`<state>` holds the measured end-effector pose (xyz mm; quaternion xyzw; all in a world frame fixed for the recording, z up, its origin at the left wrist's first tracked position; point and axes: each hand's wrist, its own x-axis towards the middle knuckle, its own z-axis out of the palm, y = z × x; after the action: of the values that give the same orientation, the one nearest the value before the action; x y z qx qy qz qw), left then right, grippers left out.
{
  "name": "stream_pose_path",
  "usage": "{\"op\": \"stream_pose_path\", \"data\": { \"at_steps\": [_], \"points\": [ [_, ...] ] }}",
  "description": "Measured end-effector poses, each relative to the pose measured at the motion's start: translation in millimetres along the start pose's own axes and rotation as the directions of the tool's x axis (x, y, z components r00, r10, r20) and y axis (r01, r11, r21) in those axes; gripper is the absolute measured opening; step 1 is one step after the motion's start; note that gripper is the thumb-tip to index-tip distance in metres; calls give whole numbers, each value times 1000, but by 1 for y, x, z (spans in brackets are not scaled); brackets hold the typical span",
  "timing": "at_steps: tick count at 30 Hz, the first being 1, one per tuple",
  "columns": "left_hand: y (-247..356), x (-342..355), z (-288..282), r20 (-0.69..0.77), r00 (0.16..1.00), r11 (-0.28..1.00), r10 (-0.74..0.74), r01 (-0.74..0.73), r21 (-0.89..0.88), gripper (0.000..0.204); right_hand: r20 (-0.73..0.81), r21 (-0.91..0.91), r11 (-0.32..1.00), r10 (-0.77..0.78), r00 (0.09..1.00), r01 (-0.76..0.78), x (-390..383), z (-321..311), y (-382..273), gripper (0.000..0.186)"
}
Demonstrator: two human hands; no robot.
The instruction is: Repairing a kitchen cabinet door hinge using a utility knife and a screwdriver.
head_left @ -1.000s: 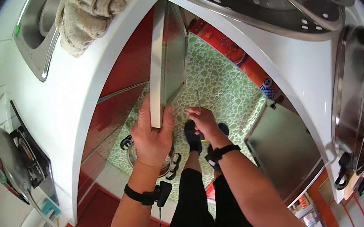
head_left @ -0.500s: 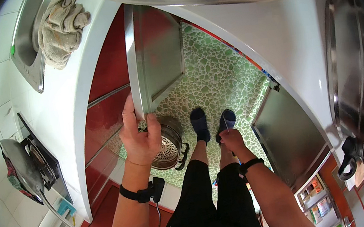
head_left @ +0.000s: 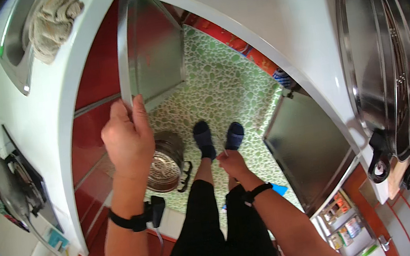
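My left hand [head_left: 129,140] is closed on the edge of an open cabinet door [head_left: 156,49], its thumb on one side and its fingers on the other. The door has a frosted pane in a silvery metal frame. Beside my legs, my right hand [head_left: 233,164] is closed in a pinch. A thin, pale sliver shows at its fingertips, too small to name. On the floor below my left hand stands a steel steamer pot [head_left: 164,169] with a perforated insert and dark handles.
White counters curve along both sides. A rag [head_left: 53,26] hangs by the sink at the left, with a wok [head_left: 6,185] nearer. A large steel pot [head_left: 369,54] stands on the right counter. Another frosted door [head_left: 308,145] hangs open at the right, near my feet in dark slippers.
The whole view has shifted, so most things sit further left and higher. My left hand stays on the door edge, and my right hand stays pinched. More red shows under the right counter.
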<state>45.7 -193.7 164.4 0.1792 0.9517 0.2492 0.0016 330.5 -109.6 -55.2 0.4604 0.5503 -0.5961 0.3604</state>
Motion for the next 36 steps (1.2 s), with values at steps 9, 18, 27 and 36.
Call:
{"op": "stream_pose_path", "data": {
  "at_steps": [9,18,27,36],
  "points": [
    [1,-6,-5,37,995,993,93,-90,-73,17,-158,178,956,-205,966,232,-7,-53,-36,25],
    [-9,-15,3,87,985,979,149,-134,-155,37,-314,72,975,-178,933,210,-16,-115,-84,19],
    [-13,-9,11,197,968,972,153,-112,-206,40,-198,-123,940,-338,920,319,-10,-58,-20,18],
    [-22,13,-16,323,943,977,78,-7,-215,23,-104,-213,835,-535,838,507,-152,2,-62,32]
  ]
}}
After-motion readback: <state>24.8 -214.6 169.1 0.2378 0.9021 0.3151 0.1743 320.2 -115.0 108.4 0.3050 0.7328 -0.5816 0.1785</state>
